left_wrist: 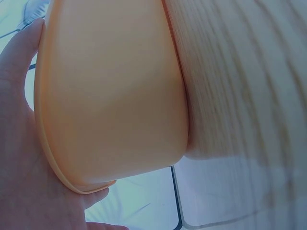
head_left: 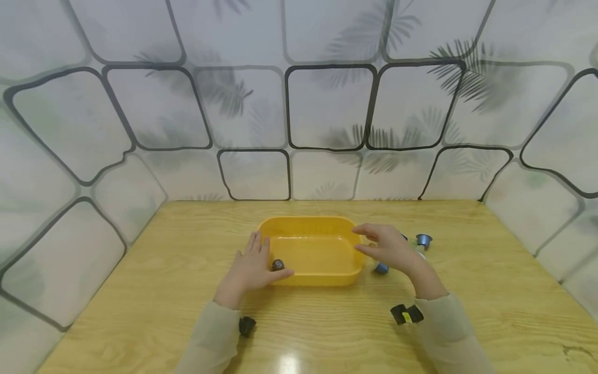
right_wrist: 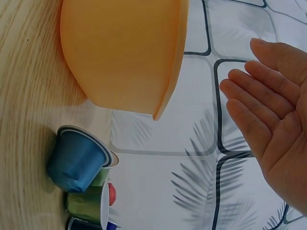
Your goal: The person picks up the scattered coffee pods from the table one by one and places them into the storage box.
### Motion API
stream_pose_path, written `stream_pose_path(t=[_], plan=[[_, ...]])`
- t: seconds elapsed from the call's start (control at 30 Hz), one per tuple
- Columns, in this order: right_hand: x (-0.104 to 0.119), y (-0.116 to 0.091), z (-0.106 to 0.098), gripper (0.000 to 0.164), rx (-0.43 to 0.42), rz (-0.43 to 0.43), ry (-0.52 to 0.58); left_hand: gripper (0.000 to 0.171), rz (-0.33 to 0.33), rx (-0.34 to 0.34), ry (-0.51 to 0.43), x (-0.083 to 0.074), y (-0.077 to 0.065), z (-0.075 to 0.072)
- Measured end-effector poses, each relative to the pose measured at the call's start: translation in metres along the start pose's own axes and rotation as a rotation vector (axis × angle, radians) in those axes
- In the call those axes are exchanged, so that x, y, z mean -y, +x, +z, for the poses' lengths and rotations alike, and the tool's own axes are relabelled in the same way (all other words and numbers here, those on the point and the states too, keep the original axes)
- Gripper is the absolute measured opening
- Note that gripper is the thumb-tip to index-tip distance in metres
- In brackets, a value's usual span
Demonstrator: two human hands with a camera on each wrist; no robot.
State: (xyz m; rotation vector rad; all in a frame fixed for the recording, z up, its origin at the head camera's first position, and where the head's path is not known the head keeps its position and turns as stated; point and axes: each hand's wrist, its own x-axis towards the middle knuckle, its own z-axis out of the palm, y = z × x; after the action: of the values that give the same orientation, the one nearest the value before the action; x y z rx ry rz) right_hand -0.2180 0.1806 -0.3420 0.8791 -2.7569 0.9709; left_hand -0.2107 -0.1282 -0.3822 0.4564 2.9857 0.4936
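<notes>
A yellow plastic tray [head_left: 308, 280] stands on the wooden table, with one dark coffee capsule [head_left: 277, 265] inside at its near left corner. My left hand [head_left: 249, 267] rests on the tray's left end, fingers extended and thumb along the front rim; in the left wrist view the hand [left_wrist: 19, 120] lies against the rim. Beside the right end is my right hand [head_left: 385, 246], holding nothing. The right wrist view shows this hand [right_wrist: 273, 105] apart from the tray [right_wrist: 124, 52], its fingers loosely extended.
Several capsules lie right of the tray, partly hidden by my right hand, including a blue capsule [head_left: 381, 268] and another blue capsule [head_left: 424, 240]. A green capsule [right_wrist: 86, 206] shows in the right wrist view. A patterned backdrop [head_left: 327, 171] rises behind the table [head_left: 140, 291].
</notes>
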Motion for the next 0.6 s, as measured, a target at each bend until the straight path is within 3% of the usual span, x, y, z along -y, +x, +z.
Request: stream_pose_path(t=[0.2, 0.6], plan=[[-0.002, -0.001, -0.004, 0.035, -0.001, 0.059, 0.012, 0.104, 0.000, 0.002, 0.000, -0.001, 0.001, -0.001], [-0.013, -0.007, -0.015, 0.038, -0.061, 0.072, -0.023, 0.104, -0.001, -0.001, 0.002, -0.001, 0.000, 0.000]])
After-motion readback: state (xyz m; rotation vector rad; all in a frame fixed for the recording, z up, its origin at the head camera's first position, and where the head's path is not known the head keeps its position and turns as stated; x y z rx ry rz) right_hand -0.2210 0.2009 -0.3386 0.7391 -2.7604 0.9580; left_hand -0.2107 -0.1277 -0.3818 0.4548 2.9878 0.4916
